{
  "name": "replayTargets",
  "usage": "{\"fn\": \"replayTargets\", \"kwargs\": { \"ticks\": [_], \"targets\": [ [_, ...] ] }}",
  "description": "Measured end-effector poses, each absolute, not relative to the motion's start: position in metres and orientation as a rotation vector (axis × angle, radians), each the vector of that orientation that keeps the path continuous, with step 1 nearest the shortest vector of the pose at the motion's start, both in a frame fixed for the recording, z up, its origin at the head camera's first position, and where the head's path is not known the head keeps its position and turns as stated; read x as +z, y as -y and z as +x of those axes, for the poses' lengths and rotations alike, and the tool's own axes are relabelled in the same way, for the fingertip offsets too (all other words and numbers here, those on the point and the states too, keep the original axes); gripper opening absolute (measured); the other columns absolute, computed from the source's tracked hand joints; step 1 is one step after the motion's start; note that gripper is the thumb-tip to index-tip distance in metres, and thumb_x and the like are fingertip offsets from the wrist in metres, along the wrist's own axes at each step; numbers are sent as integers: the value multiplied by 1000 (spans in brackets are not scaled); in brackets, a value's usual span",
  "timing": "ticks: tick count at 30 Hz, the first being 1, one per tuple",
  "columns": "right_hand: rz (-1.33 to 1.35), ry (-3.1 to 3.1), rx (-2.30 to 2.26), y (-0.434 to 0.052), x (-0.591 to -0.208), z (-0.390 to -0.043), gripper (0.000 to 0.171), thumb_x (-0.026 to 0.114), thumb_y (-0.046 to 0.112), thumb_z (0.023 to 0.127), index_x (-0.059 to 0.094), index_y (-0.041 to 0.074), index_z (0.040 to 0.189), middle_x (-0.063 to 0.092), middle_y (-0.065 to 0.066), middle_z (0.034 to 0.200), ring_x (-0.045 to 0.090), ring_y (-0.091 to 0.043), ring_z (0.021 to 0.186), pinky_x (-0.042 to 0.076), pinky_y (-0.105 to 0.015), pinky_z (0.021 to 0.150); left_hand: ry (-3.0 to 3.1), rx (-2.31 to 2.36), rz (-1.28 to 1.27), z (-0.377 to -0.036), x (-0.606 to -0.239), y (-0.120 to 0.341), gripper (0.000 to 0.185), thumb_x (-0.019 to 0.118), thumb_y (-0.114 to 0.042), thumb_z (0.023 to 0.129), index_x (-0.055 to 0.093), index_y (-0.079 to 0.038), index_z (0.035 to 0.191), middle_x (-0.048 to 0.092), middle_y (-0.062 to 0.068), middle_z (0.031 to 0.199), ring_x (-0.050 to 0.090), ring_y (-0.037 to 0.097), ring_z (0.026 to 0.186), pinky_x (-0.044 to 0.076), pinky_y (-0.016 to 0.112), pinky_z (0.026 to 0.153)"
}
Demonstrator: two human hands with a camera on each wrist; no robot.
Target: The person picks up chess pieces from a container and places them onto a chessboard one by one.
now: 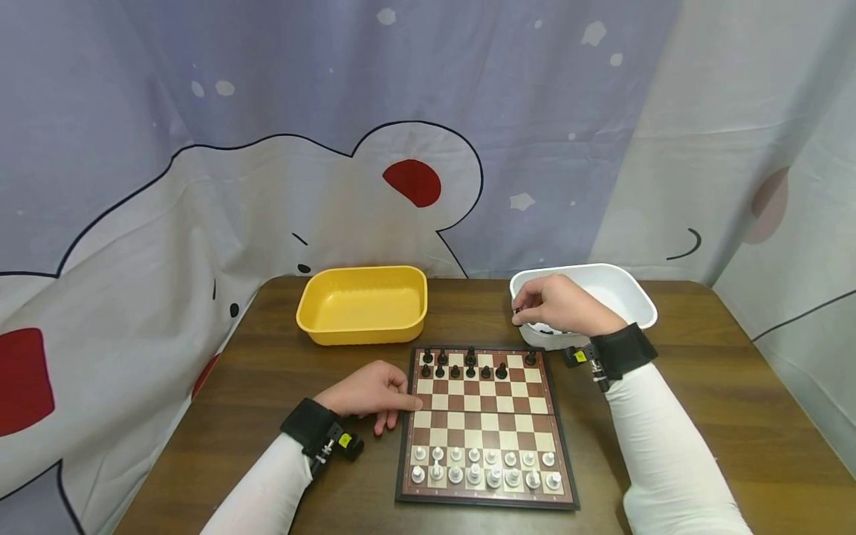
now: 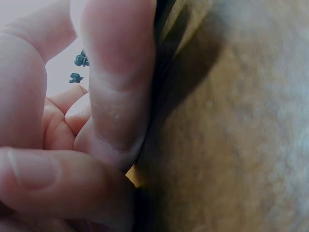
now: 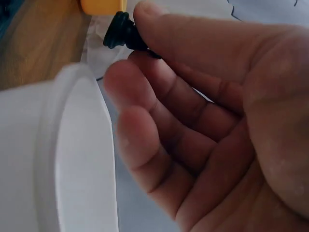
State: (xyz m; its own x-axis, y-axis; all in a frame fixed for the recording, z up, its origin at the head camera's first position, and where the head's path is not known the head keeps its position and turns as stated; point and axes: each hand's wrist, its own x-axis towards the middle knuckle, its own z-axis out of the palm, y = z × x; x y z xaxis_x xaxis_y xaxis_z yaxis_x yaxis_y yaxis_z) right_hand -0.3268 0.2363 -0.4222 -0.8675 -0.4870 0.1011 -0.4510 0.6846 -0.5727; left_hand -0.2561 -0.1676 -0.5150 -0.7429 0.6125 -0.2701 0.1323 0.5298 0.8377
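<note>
A chessboard (image 1: 484, 423) lies on the brown table, with black pieces (image 1: 470, 365) along its far rows and white pieces (image 1: 481, 468) along its near rows. My right hand (image 1: 558, 305) hovers over the near left corner of the white tub (image 1: 622, 293) and pinches a black chess piece (image 3: 123, 33) between thumb and fingertips. My left hand (image 1: 371, 394) rests on the table at the board's left edge, fingers touching the frame and holding nothing. In the left wrist view its fingers (image 2: 116, 87) fill the picture, and two black pieces (image 2: 79, 60) show behind them.
An empty yellow tub (image 1: 362, 305) stands beyond the board at the left. The white tub holds a few dark pieces near its front wall. A patterned curtain hangs behind the table. Bare tabletop (image 1: 722, 401) lies to the right of the board.
</note>
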Motion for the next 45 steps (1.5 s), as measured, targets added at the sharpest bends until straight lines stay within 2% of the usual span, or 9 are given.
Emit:
{"fn": "replayTargets", "kwargs": {
  "ticks": [6,12,21,30,45],
  "targets": [
    [-850,-2727,-880,-227,-423,-323,12,90,13,95,81,16,103,74,7,87,68,-17,81,55,-39,77,-2218,1165,599,-256,-514,167,46,84,-50,99,72,-10,79,75,12,65,68,19,45,32,25,39],
    [-861,-2668,-835,-222,-424,-320,13,92,13,92,82,13,99,75,8,87,69,-14,80,56,-37,79,-2215,1164,592,-255,-512,166,48,84,-50,99,71,-9,80,75,11,65,68,18,45,32,25,40],
    [-901,-2686,-627,-214,-421,-313,19,96,18,87,78,20,88,71,11,77,62,-10,69,53,-34,73,-2208,1166,590,-256,-511,166,48,85,-50,99,71,-8,80,75,11,65,68,19,46,32,25,40],
    [-920,-2692,-488,-203,-421,-306,24,97,17,85,73,19,84,64,10,75,55,-8,65,50,-31,69,-2213,1165,593,-255,-513,166,47,84,-50,99,71,-10,79,75,12,66,68,19,45,32,25,39],
    [-749,-2694,-416,-189,-423,-299,23,94,12,86,72,17,81,68,6,76,60,-13,65,52,-34,67,-2217,1165,586,-253,-509,167,50,85,-50,99,70,-6,80,74,11,65,68,20,45,32,25,40]
  ]
}}
